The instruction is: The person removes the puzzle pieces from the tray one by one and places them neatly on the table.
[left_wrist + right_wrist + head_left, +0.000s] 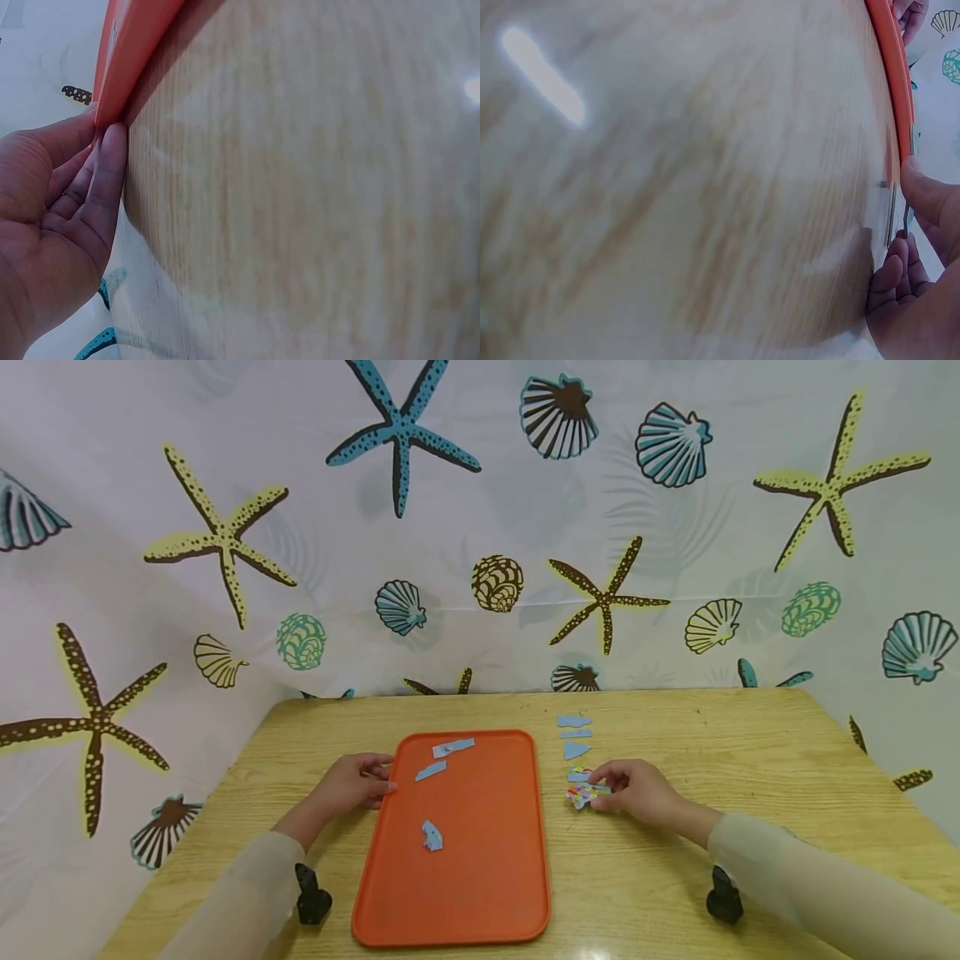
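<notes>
An orange tray (pixel 480 893) lies on the wooden table, its long sides running away from me. My left hand (pixel 347 787) grips its left rim, thumb and fingers on either side of the edge in the left wrist view. Right of the tray, my right hand (pixel 637 792) pinches a multicoloured scrap (pixel 581 794) between thumb and fingers, low over the table. In the right wrist view the scrap (pixel 908 214) shows edge-on. On the tray lie pale blue, irregular scraps: a long strip (pixel 463 746), a narrow sliver (pixel 431 770) and a curved piece (pixel 432 836).
A column of pale blue scraps (pixel 574 722) runs along the table right of the tray, with a partly multicoloured one (pixel 577 774) just beyond the held scrap. A shell-and-starfish cloth (pixel 450 643) hangs behind the table (pixel 750 752).
</notes>
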A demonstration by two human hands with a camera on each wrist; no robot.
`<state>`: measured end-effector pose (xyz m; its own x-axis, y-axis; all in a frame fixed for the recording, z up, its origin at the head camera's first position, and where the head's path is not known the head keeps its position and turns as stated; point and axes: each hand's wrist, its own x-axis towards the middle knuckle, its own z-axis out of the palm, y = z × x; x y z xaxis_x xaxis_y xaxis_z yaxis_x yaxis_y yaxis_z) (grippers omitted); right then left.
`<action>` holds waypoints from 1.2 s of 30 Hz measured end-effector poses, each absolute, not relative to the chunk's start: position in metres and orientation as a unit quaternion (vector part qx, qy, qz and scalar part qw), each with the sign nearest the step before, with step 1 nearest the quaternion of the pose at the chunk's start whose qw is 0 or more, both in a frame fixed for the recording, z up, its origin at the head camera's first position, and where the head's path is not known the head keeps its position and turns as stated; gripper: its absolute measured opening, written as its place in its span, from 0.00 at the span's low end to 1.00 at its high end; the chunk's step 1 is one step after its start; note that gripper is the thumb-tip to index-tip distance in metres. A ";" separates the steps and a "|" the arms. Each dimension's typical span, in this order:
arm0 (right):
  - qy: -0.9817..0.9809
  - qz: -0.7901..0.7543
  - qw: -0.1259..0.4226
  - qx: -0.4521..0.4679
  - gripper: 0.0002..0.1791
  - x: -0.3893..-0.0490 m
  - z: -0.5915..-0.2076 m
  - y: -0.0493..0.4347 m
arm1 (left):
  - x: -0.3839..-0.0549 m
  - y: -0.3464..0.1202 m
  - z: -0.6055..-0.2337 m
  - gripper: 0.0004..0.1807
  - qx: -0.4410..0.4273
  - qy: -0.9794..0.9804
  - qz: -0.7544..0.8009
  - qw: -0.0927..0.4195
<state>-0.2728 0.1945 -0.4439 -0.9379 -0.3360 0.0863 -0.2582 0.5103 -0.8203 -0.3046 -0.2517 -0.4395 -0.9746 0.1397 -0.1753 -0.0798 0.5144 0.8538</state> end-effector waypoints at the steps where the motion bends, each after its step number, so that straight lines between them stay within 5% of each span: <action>1: 0.868 -0.464 0.043 -0.171 0.14 -0.273 -0.444 0.194 | -0.305 -0.252 -0.439 0.29 0.019 0.863 0.492 0.112; 36: 0.896 -0.413 0.049 -0.156 0.11 -0.281 -0.444 0.188 | -0.306 -0.253 -0.440 0.28 0.018 0.862 0.494 0.110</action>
<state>-0.2808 0.1879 -0.4444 -0.9463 -0.3205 0.0421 -0.2400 0.6095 -0.7556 -0.3057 -0.2532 -0.4402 -0.9752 0.1395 -0.1717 -0.0778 0.5104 0.8564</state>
